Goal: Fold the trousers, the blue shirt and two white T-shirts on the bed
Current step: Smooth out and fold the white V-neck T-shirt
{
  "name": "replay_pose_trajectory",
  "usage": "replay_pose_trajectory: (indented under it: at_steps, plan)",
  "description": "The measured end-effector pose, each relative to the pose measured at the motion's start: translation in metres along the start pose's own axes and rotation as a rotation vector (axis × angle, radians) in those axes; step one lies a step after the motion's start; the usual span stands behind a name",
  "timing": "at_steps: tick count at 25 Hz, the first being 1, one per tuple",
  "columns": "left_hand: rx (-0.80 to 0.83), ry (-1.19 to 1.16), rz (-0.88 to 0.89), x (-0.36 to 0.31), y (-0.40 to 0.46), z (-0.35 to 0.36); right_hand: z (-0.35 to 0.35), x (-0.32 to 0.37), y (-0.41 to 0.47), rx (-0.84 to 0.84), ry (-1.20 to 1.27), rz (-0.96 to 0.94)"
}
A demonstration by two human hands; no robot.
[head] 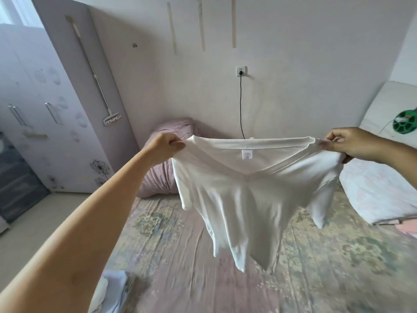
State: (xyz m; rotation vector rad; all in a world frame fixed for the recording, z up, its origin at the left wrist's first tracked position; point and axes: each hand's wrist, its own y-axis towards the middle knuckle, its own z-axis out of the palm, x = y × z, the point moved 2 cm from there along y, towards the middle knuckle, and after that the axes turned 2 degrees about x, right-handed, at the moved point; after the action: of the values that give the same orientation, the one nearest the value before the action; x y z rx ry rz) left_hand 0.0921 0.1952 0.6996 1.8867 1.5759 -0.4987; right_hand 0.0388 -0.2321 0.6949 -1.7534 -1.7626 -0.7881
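A white T-shirt [246,199] hangs in the air above the bed [180,256], stretched wide at its top edge between two hands. The left hand [165,146] has its grip pinched on the shirt's left shoulder, fingers curled round the cloth and thumb on top. The right hand [348,144] has its grip pinched on the right shoulder, with a bunch of fabric gathered under the fingers. The neckline sags open between them and shows a small label [247,154] inside the back of the collar; what is printed on it is too small to read. The body of the shirt drops in loose folds and its lower hem is blurred, so how far it clears the bed cannot be told.

Behind the T-shirt, on its left, a pink striped pillow [162,175] lies at the head of the bed, partly hidden by the cloth and the left forearm. To the shirt's right a pale folded quilt [379,195] sits at the bed's edge, cut off by the frame. Below the shirt and to its left, at the bottom edge of the view, some folded pale blue and white cloth [112,292] shows, mostly hidden by the left arm; which garments these are cannot be told. Above the shirt a black cable [241,105] runs down from a wall socket [241,71] and disappears behind the collar. Far right of the shirt a green reel [405,124] is cut off by the frame.
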Motion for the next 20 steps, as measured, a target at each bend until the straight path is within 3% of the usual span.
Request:
replay_pose_trajectory:
  at_steps: [7, 11, 15, 20]
  plan:
    - [0.350, 0.082, -0.054, 0.052, -0.066, 0.020, 0.067, -0.041, -0.072, 0.133, -0.065, 0.151]
    - [0.502, -0.008, -0.115, 0.066, -0.070, 0.033, 0.082, -0.063, -0.073, 0.164, -0.050, 0.215]
    - [0.583, -0.053, -0.186, 0.089, -0.048, 0.078, 0.103, -0.100, -0.043, 0.205, -0.039, 0.273]
    - [0.553, 0.004, -0.329, 0.170, 0.002, 0.206, 0.183, -0.200, 0.041, 0.284, -0.052, 0.381]
